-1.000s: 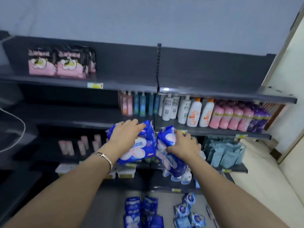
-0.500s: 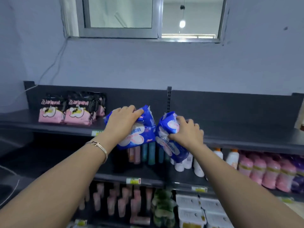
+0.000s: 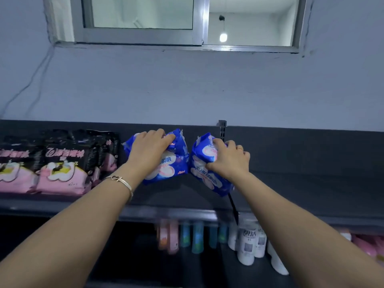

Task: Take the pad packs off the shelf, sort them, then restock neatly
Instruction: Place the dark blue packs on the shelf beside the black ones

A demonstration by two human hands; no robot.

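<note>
My left hand (image 3: 148,151) grips a blue pad pack (image 3: 169,165) from above, over the top shelf (image 3: 311,183), right of the pink and black packs. My right hand (image 3: 229,161) grips a second blue pad pack (image 3: 204,173) beside it, tilted, with its lower end toward the shelf's front. The two blue packs almost touch near the shelf's upright divider (image 3: 222,129). Several pink and black pad packs (image 3: 60,163) stand in a row at the shelf's left end.
The top shelf right of the divider is bare. On the shelf below stand tubes (image 3: 187,235) and white bottles (image 3: 249,244), with pink bottles (image 3: 367,246) at far right. A window (image 3: 187,21) sits high in the wall, and a cable (image 3: 27,84) runs down the left.
Both hands have risen with the blue packs from in front of the lower shelves up to the top shelf. The view has tilted upward with them.
</note>
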